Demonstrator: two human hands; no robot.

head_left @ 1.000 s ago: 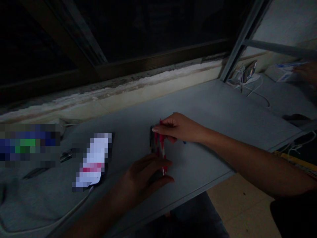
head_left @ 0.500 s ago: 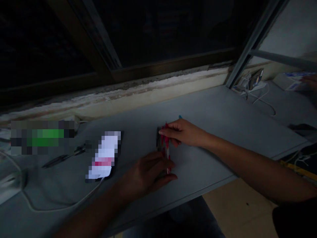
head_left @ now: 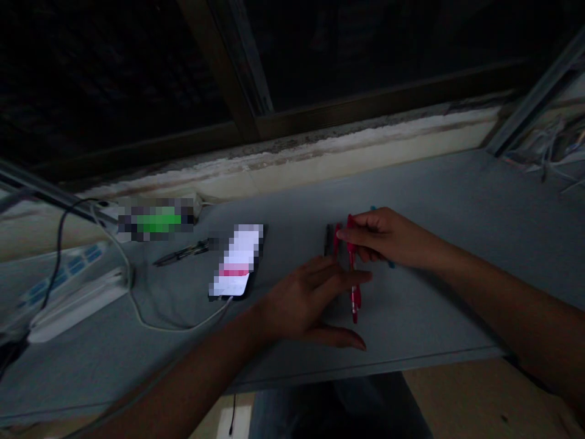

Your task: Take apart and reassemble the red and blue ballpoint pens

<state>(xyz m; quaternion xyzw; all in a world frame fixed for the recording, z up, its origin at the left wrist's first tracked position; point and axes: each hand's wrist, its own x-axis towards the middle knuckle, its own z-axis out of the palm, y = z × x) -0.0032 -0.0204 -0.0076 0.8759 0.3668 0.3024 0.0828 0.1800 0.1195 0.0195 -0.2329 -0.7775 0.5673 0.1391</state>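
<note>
At the middle of the bench [head_left: 425,323], the grip of the right hand [head_left: 388,236] was narrow: thumb and fingers closed in a pinch on the upper part of a red pen [head_left: 353,277]. The barrel ran down below the fingertips toward the near edge of the bench, ending in a clear tip. The pen would likely handle as a light, stiff plastic thing, smooth enough to roll if released, and the mid-barrel looked the surest place to take hold of it.

The left hand [head_left: 306,305] lay open and wide, its fingers spread and reaching toward the lower part of the pen. In the dim light, it could not be told whether they touched the barrel or stopped just beside it.

Just left of the pen stood a slim red item [head_left: 337,239] and a dark narrow object [head_left: 329,239], too dim to name more exactly. Small blue ends [head_left: 390,264] showed beside and behind the right hand, their owner hidden by the fingers.

Further left lay a smartphone [head_left: 237,259] with a blurred screen, and a white charging cable [head_left: 183,326] curved away from it toward a white power strip [head_left: 77,302] at the lower left. A slim dark tool [head_left: 183,252] lay above the smartphone, and a blurred green-marked item [head_left: 155,219] sat beyond it, near the window ledge [head_left: 292,161].
</note>
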